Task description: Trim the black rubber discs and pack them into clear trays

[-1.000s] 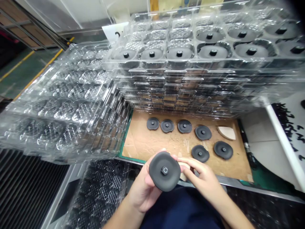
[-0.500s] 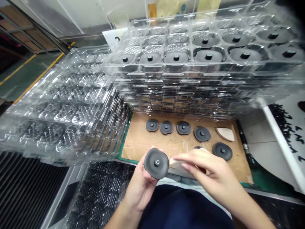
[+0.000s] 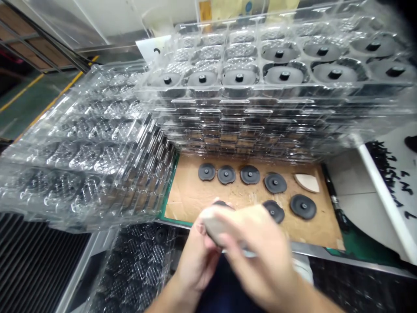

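My left hand [image 3: 194,257] is closed around the rim of a dark grey disc with a central stub; only its upper edge, a dark grey disc [image 3: 223,203], shows. My right hand [image 3: 260,243], smeared by motion, pinches a pale pad [image 3: 213,224] that lies over the disc's face. Whether the pad presses on the disc or just covers it from view, I cannot tell. Beyond my right hand, another disc [image 3: 274,210] lies on the brown cardboard [image 3: 182,195], stub upward.
More grey discs [image 3: 250,174] lie in a loose row on the cardboard, beside a second pale pad [image 3: 306,182]. Tall stacks of clear plastic trays [image 3: 224,126] with discs in their pockets stand behind and at left [image 3: 97,130]. A white edge [image 3: 387,200] rises at right.
My right hand has moved left with the pale pad, now covering most of the held disc. The disc on the cardboard behind that hand has come into view.
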`<state>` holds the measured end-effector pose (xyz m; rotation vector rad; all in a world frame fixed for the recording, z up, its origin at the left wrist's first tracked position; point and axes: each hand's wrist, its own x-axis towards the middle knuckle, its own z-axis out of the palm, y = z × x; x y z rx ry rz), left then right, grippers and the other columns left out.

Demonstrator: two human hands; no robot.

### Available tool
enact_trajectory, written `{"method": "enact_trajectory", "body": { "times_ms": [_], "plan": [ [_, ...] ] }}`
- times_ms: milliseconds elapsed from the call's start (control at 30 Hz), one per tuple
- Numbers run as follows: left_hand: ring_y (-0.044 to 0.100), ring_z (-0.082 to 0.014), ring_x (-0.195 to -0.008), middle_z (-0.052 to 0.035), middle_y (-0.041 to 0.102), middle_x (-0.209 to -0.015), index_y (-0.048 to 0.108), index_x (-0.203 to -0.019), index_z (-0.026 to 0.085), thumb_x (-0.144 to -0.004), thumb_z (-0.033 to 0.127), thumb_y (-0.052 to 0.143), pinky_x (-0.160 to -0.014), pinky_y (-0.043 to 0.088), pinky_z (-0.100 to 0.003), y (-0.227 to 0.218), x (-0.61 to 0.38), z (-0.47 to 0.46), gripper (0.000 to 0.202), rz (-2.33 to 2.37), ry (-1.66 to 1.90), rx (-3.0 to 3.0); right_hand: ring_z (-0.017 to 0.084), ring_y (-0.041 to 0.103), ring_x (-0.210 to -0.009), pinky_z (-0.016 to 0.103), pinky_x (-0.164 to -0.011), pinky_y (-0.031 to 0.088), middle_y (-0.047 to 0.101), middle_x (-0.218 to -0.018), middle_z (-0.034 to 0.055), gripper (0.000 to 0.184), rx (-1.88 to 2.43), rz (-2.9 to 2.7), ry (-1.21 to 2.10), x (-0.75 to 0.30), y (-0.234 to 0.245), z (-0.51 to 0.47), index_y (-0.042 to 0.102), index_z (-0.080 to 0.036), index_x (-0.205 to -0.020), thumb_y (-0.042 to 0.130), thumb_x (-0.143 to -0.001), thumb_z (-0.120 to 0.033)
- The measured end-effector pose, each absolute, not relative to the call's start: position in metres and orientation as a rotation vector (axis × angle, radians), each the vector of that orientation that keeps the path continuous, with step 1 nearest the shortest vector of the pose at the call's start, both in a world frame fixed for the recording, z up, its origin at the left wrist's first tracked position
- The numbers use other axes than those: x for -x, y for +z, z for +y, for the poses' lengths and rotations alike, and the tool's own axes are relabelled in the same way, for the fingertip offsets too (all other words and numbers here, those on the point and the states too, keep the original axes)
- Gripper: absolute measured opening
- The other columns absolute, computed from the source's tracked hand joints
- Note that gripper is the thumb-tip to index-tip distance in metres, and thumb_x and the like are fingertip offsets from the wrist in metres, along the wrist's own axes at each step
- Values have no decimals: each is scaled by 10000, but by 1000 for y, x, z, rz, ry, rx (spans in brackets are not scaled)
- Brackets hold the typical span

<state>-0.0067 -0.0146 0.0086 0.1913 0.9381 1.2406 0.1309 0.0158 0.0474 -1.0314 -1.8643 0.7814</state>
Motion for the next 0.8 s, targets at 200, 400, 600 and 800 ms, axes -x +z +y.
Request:
{"method": "enact_trajectory", "body": {
  "times_ms": [200, 400, 600, 800],
  "plan": [
    [597, -271, -1060, -62, 686, -1070, 662, -1040, 224, -533, 383, 831, -972, 440, -363, 8, 6, -16, 558, 913, 1212, -196, 159, 602, -732, 299, -672, 466, 696, -883, 47, 220, 919, -2121, 903, -113, 58, 28, 618, -159, -1021, 442, -895, -119],
    [647, -219, -937, -25, 704, -1027, 682, -995, 261, -517, 297, 852, -900, 479, -323, 13, 9, -12, 509, 857, 1205, -164, 121, 588, -687, 255, -649, 436, 676, -811, 7, 237, 827, -2134, 898, -135, 56, 19, 577, -173, -1062, 461, -874, -86],
    [635, -185, -935, -9, 713, -991, 697, -1000, 256, -423, 350, 879, -856, 480, -244, 14, 7, -9, 612, 841, 1213, -149, 148, 532, -667, 296, -632, 361, 655, -820, 43, 234, 1122, -2209, 580, -147, 60, 23, 597, -146, -1064, 433, -900, -113],
    [648, -265, -884, -46, 712, -837, 727, -888, 163, -573, 412, 802, -915, 470, -407, 29, 6, -4, 408, 865, 1050, -205, 130, 486, -656, 291, -641, 334, 616, -728, -1, 275, 590, -2281, 802, -131, 64, 55, 669, -218, -946, 404, -931, -146]
  ]
}}
